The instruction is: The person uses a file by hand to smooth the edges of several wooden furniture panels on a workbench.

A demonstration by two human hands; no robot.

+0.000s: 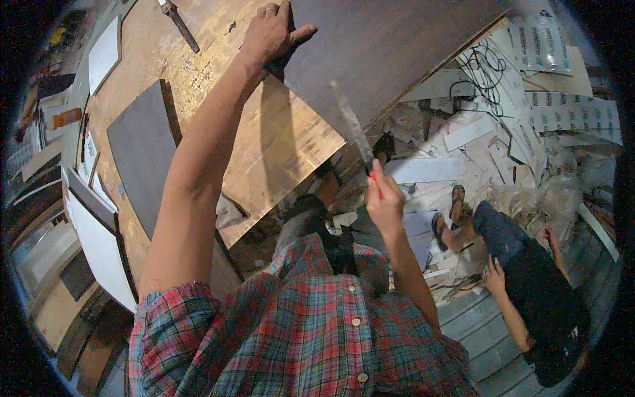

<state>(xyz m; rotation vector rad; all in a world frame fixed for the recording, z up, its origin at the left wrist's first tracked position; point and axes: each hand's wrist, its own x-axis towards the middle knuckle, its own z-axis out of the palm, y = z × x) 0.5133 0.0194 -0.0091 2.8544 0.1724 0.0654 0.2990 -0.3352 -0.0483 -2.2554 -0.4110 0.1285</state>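
Head view: right hand [385, 202] is clasping a red-handled tool [354, 126], seemingly working the dark board [377, 53] ahead, next needing steady bracing from left hand [270, 38], its grip unclear

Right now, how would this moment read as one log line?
left hand: at edge of dark panel | right hand: gripping red-handled blade | blade-panel contact: unclear | co-worker: off to the right

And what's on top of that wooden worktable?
A large dark board, a grey panel, a white panel and a handled tool; whatever lies beneath them is hidden.
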